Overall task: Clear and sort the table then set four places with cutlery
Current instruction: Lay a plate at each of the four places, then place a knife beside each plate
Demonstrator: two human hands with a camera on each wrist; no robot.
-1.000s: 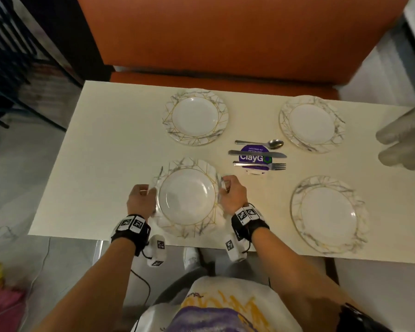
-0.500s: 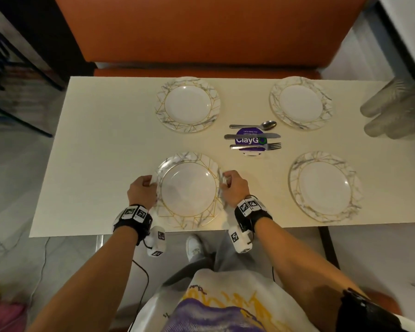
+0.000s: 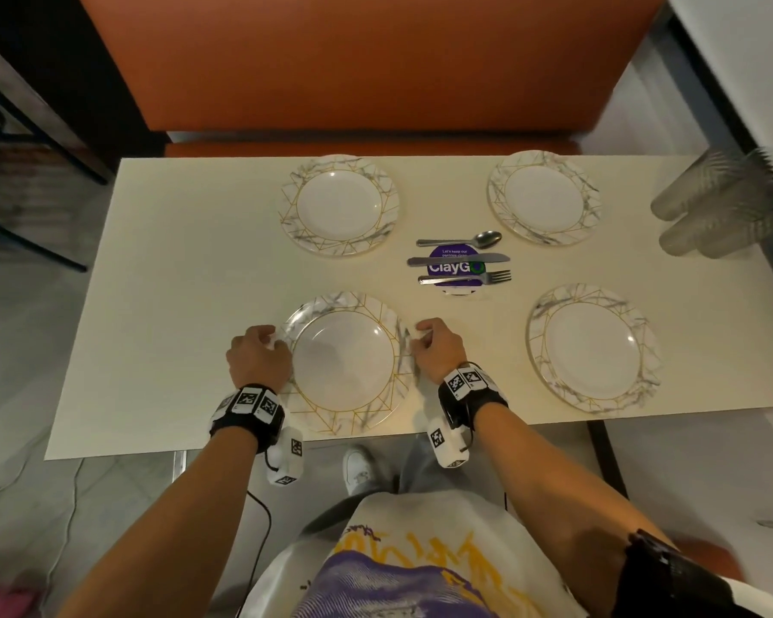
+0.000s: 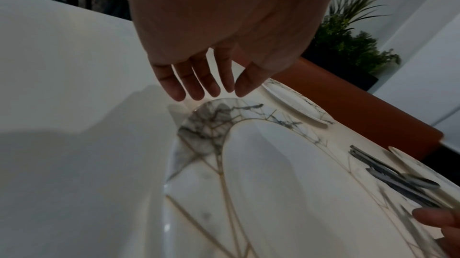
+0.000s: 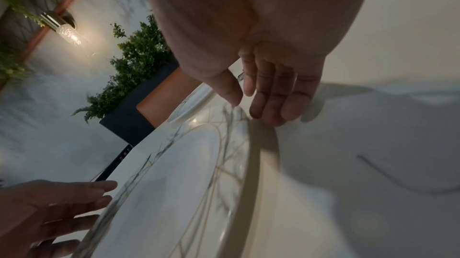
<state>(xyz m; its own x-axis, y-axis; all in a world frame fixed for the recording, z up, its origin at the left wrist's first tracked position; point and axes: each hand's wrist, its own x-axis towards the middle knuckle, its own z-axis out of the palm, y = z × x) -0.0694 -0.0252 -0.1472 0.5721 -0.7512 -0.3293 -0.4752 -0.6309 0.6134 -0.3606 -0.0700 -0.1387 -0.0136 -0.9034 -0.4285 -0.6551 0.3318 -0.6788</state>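
A marble-and-gold plate (image 3: 358, 414) lies flat near the table's front edge, between my hands. My left hand (image 3: 260, 354) is at its left rim; in the left wrist view its fingers (image 4: 194, 89) are straight and hover just above the plate (image 4: 261, 163). My right hand (image 3: 434, 350) is at the right rim, its straight fingers (image 5: 263, 104) beside the plate (image 5: 174, 173). Neither hand grips anything. A spoon (image 3: 460, 240), a knife (image 3: 458, 259) and a fork (image 3: 465, 277) lie side by side at the table's centre.
Three more matching plates sit at the far left (image 3: 339, 205), far right (image 3: 544, 196) and near right (image 3: 592, 347). The cutlery rests over a purple ClayGo sticker (image 3: 447, 252). Stacked clear cups (image 3: 724, 207) lie at the right edge. An orange bench (image 3: 367, 60) runs behind the table (image 3: 188, 260).
Both hands stay at the near-left plate's rim, but their fingers have loosened off it. The plate rests in the same spot. My head has shifted the view slightly.
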